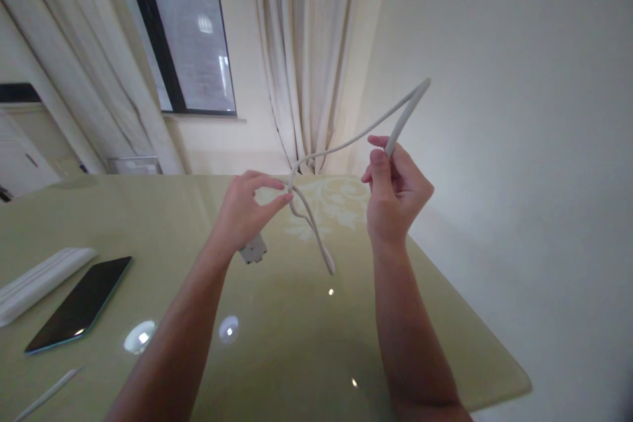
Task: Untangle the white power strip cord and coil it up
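A thin white cable (346, 143) hangs in the air between my two hands. My left hand (248, 206) pinches it between thumb and fingertips, and a loop of the cable droops below that pinch. My right hand (394, 188) grips another stretch between thumb and fingers; from there the cable rises to a bend at the upper right and runs back to the left. Under my left wrist shows part of a small white block with metal contacts (254, 250), perhaps a plug or adapter. Whether it joins the cable is hidden.
On the left of the glossy green table (287, 349) lie a dark tablet or phone (79, 306) and a long white case (42, 280). A thin white stick-like piece (47, 395) is at the lower left. A wall (519, 178) borders the table's right side; curtains (306, 46) hang behind.
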`<action>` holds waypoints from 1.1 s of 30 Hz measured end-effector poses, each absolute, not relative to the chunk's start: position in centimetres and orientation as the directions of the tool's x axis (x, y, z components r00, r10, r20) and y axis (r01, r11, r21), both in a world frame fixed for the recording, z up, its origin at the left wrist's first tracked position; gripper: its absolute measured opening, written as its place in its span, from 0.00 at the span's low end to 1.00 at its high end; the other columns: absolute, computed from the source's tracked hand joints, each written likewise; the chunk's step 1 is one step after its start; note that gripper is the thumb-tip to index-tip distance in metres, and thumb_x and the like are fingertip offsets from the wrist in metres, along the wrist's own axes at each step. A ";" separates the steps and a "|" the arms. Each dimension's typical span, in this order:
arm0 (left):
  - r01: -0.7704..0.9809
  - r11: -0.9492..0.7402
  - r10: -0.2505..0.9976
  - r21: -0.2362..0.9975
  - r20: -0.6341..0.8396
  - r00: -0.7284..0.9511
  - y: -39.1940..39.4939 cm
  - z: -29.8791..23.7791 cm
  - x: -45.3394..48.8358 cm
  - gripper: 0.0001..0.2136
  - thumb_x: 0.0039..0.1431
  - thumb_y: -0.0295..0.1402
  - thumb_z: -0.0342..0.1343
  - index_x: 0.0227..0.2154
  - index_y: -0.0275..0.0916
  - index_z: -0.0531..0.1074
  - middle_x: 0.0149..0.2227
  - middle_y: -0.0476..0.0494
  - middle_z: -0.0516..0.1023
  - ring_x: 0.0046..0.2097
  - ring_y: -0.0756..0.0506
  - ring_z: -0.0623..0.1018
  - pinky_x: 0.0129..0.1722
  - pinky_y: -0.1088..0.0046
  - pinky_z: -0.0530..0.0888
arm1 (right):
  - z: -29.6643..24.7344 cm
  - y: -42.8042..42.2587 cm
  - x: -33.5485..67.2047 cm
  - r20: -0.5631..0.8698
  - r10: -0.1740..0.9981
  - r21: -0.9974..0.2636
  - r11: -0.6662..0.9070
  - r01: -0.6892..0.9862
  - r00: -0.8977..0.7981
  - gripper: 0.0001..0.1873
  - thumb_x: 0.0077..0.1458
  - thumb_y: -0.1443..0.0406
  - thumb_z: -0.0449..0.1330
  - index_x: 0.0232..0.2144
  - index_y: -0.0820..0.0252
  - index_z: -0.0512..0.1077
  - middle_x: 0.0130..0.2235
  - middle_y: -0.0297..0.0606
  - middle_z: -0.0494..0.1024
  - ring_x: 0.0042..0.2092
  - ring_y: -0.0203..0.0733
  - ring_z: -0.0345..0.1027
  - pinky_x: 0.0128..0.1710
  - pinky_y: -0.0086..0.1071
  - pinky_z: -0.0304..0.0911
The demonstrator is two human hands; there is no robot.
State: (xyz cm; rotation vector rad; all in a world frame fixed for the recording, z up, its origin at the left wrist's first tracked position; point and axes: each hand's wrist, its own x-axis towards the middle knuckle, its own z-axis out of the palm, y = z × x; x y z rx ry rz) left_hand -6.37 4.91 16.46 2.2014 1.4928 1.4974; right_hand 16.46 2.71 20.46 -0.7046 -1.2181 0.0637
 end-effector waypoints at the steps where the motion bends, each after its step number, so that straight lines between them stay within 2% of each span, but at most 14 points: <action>1: 0.688 -0.493 0.752 0.533 0.659 0.028 5.7 15.8 -6.8 0.13 0.56 0.47 0.67 0.38 0.45 0.83 0.45 0.40 0.82 0.50 0.36 0.76 0.56 0.56 0.68 | 20.4 2.8 16.4 0.835 0.409 -0.527 0.786 0.322 0.368 0.17 0.68 0.52 0.58 0.47 0.53 0.80 0.27 0.32 0.70 0.27 0.35 0.66 0.26 0.30 0.62; 4: 0.730 -0.406 0.775 0.550 0.630 -0.043 7.8 13.8 -7.9 0.15 0.52 0.44 0.69 0.39 0.42 0.82 0.48 0.37 0.80 0.58 0.32 0.74 0.63 0.51 0.62 | 20.2 3.2 16.3 0.839 0.416 -0.527 0.782 0.333 0.352 0.17 0.68 0.52 0.58 0.48 0.53 0.80 0.27 0.32 0.70 0.27 0.35 0.66 0.26 0.30 0.62; 7: 0.603 -0.299 0.843 0.740 0.500 -0.196 9.0 12.5 -8.6 0.18 0.50 0.46 0.68 0.39 0.39 0.81 0.48 0.35 0.79 0.53 0.34 0.76 0.55 0.55 0.69 | 20.1 3.4 16.1 0.838 0.435 -0.535 0.774 0.339 0.329 0.17 0.68 0.53 0.59 0.48 0.53 0.80 0.26 0.31 0.70 0.27 0.35 0.65 0.26 0.30 0.61; 9: 0.353 -0.232 0.905 0.906 0.334 -0.262 9.1 12.3 -8.9 0.20 0.50 0.49 0.68 0.40 0.38 0.80 0.47 0.35 0.79 0.45 0.40 0.76 0.42 0.64 0.72 | 20.0 3.4 16.1 0.831 0.456 -0.548 0.770 0.328 0.318 0.17 0.68 0.52 0.59 0.48 0.54 0.80 0.26 0.31 0.70 0.27 0.35 0.65 0.26 0.30 0.61; 11: 0.019 -0.183 0.953 0.983 0.182 -0.244 8.9 12.8 -9.0 0.20 0.49 0.46 0.69 0.40 0.38 0.78 0.45 0.38 0.79 0.37 0.46 0.73 0.33 0.73 0.69 | 20.0 3.5 16.1 0.820 0.477 -0.563 0.769 0.303 0.315 0.18 0.68 0.51 0.58 0.48 0.54 0.80 0.26 0.31 0.70 0.27 0.35 0.64 0.25 0.29 0.60; 14: -0.367 -0.127 0.984 0.922 0.072 -0.162 8.5 14.0 -9.2 0.15 0.48 0.35 0.70 0.38 0.38 0.74 0.43 0.38 0.80 0.30 0.53 0.68 0.25 0.79 0.62 | 20.0 3.5 16.2 0.804 0.490 -0.581 0.768 0.270 0.336 0.19 0.69 0.50 0.57 0.45 0.56 0.80 0.25 0.31 0.69 0.26 0.34 0.63 0.25 0.29 0.58; 16: -0.428 -0.127 0.985 0.895 0.062 -0.163 8.3 14.5 -9.1 0.14 0.48 0.32 0.68 0.37 0.37 0.74 0.45 0.37 0.81 0.29 0.54 0.66 0.23 0.79 0.59 | 20.0 3.5 16.2 0.796 0.484 -0.587 0.764 0.269 0.364 0.20 0.69 0.49 0.56 0.44 0.56 0.79 0.25 0.31 0.68 0.26 0.34 0.63 0.24 0.28 0.57; 18: -0.341 -0.170 0.970 0.925 0.096 -0.223 8.3 14.4 -9.1 0.14 0.49 0.32 0.67 0.39 0.36 0.75 0.46 0.37 0.82 0.29 0.54 0.67 0.24 0.79 0.60 | 20.0 3.5 16.2 0.788 0.479 -0.593 0.761 0.264 0.387 0.21 0.69 0.49 0.55 0.43 0.57 0.79 0.24 0.30 0.66 0.25 0.33 0.62 0.24 0.28 0.56; 21: -0.047 -0.267 0.926 0.963 0.243 -0.288 8.6 13.3 -9.3 0.16 0.53 0.32 0.62 0.46 0.38 0.76 0.48 0.38 0.83 0.32 0.51 0.70 0.28 0.77 0.65 | 20.1 3.4 16.0 0.777 0.481 -0.597 0.768 0.233 0.406 0.23 0.71 0.48 0.53 0.42 0.58 0.79 0.23 0.30 0.65 0.23 0.33 0.60 0.23 0.29 0.54; 24: 0.216 -0.297 0.894 0.930 0.350 -0.280 9.5 11.8 -10.3 0.17 0.55 0.30 0.56 0.48 0.37 0.76 0.46 0.38 0.84 0.33 0.48 0.71 0.32 0.73 0.68 | 20.2 3.1 15.8 0.782 0.473 -0.586 0.779 0.222 0.407 0.25 0.71 0.48 0.52 0.40 0.58 0.80 0.21 0.29 0.62 0.22 0.32 0.57 0.22 0.29 0.53; 28: 0.365 -0.218 0.881 0.905 0.343 -0.326 11.2 9.9 -12.2 0.20 0.58 0.32 0.53 0.52 0.35 0.75 0.46 0.37 0.83 0.37 0.44 0.75 0.38 0.69 0.72 | 20.4 2.5 15.6 0.817 0.451 -0.551 0.793 0.260 0.359 0.27 0.71 0.46 0.52 0.37 0.58 0.81 0.19 0.28 0.60 0.20 0.31 0.54 0.22 0.29 0.51; 33: 0.524 -0.081 0.862 0.848 0.324 -0.390 12.6 7.7 -13.0 0.20 0.57 0.32 0.53 0.51 0.33 0.77 0.52 0.34 0.81 0.51 0.37 0.79 0.55 0.60 0.74 | 20.2 1.7 15.1 0.846 0.460 -0.527 0.797 0.296 0.269 0.26 0.70 0.47 0.55 0.34 0.59 0.82 0.20 0.28 0.61 0.21 0.30 0.52 0.23 0.29 0.48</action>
